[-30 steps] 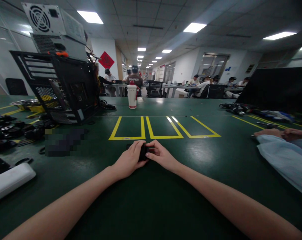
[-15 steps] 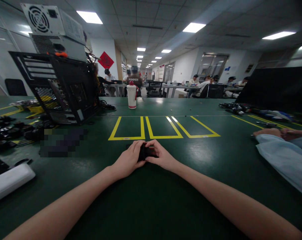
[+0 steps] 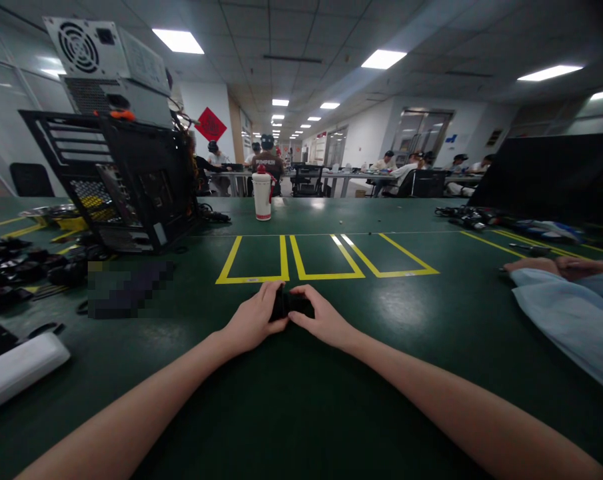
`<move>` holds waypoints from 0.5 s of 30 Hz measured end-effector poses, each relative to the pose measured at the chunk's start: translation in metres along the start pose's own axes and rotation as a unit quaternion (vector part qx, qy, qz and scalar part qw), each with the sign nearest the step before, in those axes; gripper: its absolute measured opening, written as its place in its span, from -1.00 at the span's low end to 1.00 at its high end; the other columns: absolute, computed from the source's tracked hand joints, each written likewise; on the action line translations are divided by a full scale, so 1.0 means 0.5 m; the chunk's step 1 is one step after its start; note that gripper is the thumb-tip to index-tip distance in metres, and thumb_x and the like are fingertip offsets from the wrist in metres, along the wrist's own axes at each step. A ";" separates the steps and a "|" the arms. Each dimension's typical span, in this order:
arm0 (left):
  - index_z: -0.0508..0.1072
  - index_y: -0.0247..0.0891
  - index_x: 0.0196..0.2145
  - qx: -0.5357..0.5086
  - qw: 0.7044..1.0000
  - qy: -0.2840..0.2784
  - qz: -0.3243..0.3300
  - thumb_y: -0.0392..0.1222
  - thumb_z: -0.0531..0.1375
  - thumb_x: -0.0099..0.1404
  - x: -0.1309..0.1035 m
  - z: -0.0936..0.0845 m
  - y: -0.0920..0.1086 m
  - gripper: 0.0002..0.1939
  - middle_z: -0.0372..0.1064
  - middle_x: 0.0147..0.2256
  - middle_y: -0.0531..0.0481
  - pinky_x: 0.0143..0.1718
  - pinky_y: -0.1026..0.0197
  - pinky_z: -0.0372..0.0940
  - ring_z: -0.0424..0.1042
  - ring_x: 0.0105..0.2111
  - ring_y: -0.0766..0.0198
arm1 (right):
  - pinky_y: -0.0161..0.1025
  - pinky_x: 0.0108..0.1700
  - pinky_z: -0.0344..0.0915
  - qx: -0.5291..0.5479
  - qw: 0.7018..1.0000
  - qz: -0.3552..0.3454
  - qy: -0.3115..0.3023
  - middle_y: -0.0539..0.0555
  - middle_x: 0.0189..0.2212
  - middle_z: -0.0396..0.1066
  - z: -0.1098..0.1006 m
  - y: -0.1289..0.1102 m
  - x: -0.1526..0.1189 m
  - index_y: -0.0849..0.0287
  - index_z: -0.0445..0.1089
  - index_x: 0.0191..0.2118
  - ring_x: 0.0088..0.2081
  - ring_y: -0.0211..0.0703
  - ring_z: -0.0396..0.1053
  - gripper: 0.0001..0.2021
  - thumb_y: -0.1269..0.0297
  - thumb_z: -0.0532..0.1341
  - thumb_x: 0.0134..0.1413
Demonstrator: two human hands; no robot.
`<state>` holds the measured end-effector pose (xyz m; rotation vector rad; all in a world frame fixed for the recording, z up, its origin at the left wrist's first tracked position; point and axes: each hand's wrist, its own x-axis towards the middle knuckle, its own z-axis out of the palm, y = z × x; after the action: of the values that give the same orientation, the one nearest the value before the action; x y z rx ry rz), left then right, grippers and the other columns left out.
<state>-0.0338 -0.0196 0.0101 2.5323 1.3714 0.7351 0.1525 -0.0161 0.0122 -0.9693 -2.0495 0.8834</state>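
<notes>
Black object (partly out of sight) between the two hands.

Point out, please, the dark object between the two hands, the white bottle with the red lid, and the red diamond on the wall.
Dark object (image 3: 280, 307): head view, on its visible middle.
White bottle (image 3: 262, 195): head view, on the middle of its body.
Red diamond (image 3: 211, 125): head view, near its centre.

The surface is dark green, marked with yellow tape outlines. The handled object is black where visible. The cup is white, with a red lid and red base markings. Computer case: black. Power supply: grey, its grille patterned in concentric rings. Adjacent sleeve: pale blue.
</notes>
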 end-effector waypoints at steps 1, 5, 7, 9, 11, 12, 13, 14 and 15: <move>-0.04 -0.20 0.04 -0.002 1.000 -0.005 -0.013 -0.05 0.10 0.14 0.002 -0.001 -0.006 -0.43 0.08 0.00 -0.14 -0.15 0.04 0.24 0.26 -0.09 0.08 | -0.06 -0.09 0.20 -0.015 1.000 -0.001 -0.008 0.09 -0.15 0.21 0.001 -0.001 -0.002 0.09 0.16 -0.07 -0.13 -0.09 0.21 -0.62 0.18 0.15 -0.06; 0.07 -0.23 -0.02 -0.014 0.997 -0.020 -0.079 0.03 0.04 0.16 0.013 -0.001 -0.026 -0.52 0.19 -0.07 -0.14 -0.21 0.04 0.25 0.30 -0.14 0.05 | -0.06 -0.08 0.20 -0.093 0.994 -0.030 -0.039 0.11 -0.10 0.17 0.005 0.003 -0.008 0.08 0.15 -0.04 -0.10 -0.05 0.19 -0.56 0.16 0.19 -0.11; 0.10 -0.24 -0.04 -0.016 0.994 -0.019 -0.105 0.05 0.05 0.14 0.017 -0.001 -0.031 -0.52 0.22 -0.09 -0.14 -0.19 0.05 0.23 0.29 -0.13 0.04 | -0.05 -0.02 0.15 -0.154 0.987 -0.035 -0.026 0.12 -0.09 0.17 0.003 0.009 -0.010 0.11 0.14 -0.03 -0.07 -0.04 0.17 -0.58 0.21 0.16 -0.08; 0.10 -0.23 -0.03 -0.023 0.992 -0.019 -0.121 0.07 0.05 0.13 0.018 -0.001 -0.031 -0.49 0.22 -0.08 -0.13 -0.18 0.08 0.22 0.29 -0.13 0.05 | -0.05 0.01 0.12 -0.214 0.977 -0.023 -0.003 0.13 -0.09 0.18 -0.002 0.017 -0.008 0.15 0.15 -0.03 -0.05 -0.04 0.15 -0.63 0.27 0.10 -0.02; 0.09 -0.22 -0.01 -0.033 0.991 -0.022 -0.127 0.12 0.06 0.11 0.016 -0.003 -0.027 -0.43 0.21 -0.07 -0.12 -0.20 0.11 0.22 0.28 -0.13 0.06 | -0.06 0.01 0.12 -0.257 0.966 -0.004 0.015 0.14 -0.09 0.19 -0.011 0.025 -0.004 0.18 0.16 -0.04 -0.05 -0.05 0.15 -0.67 0.30 0.04 0.02; 0.08 -0.21 0.00 -0.038 0.991 -0.023 -0.127 0.15 0.07 0.08 0.015 -0.003 -0.024 -0.40 0.21 -0.06 -0.12 -0.21 0.11 0.23 0.28 -0.13 0.06 | -0.06 0.00 0.13 -0.272 0.962 0.007 0.024 0.15 -0.09 0.20 -0.016 0.030 -0.001 0.19 0.16 -0.04 -0.05 -0.05 0.15 -0.68 0.30 0.03 0.03; 0.08 -0.21 0.00 -0.041 0.991 -0.021 -0.126 0.17 0.09 0.06 0.014 -0.003 -0.022 -0.37 0.21 -0.07 -0.11 -0.21 0.12 0.23 0.28 -0.13 0.06 | -0.05 -0.01 0.14 -0.283 0.958 0.019 0.033 0.16 -0.09 0.21 -0.021 0.034 0.002 0.20 0.17 -0.05 -0.05 -0.04 0.16 -0.68 0.29 0.02 0.04; 0.09 -0.21 0.00 -0.041 0.991 -0.015 -0.124 0.17 0.10 0.05 0.014 -0.003 -0.020 -0.36 0.22 -0.08 -0.11 -0.22 0.12 0.23 0.28 -0.13 0.06 | -0.05 -0.01 0.15 -0.291 0.955 0.033 0.043 0.16 -0.09 0.21 -0.026 0.037 0.005 0.21 0.17 -0.06 -0.05 -0.02 0.16 -0.68 0.28 0.02 0.04; 0.10 -0.22 -0.01 -0.038 0.992 -0.008 -0.121 0.16 0.11 0.05 0.013 -0.002 -0.018 -0.37 0.22 -0.09 -0.11 -0.22 0.13 0.23 0.28 -0.14 0.07 | -0.04 -0.02 0.15 -0.296 0.953 0.044 0.052 0.17 -0.10 0.21 -0.030 0.040 0.008 0.22 0.17 -0.06 -0.05 -0.01 0.16 -0.68 0.26 0.03 0.04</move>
<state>-0.0379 -0.0091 0.0099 2.2567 1.5774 0.7029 0.1696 0.0009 0.0052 -1.3953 -2.2350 0.2364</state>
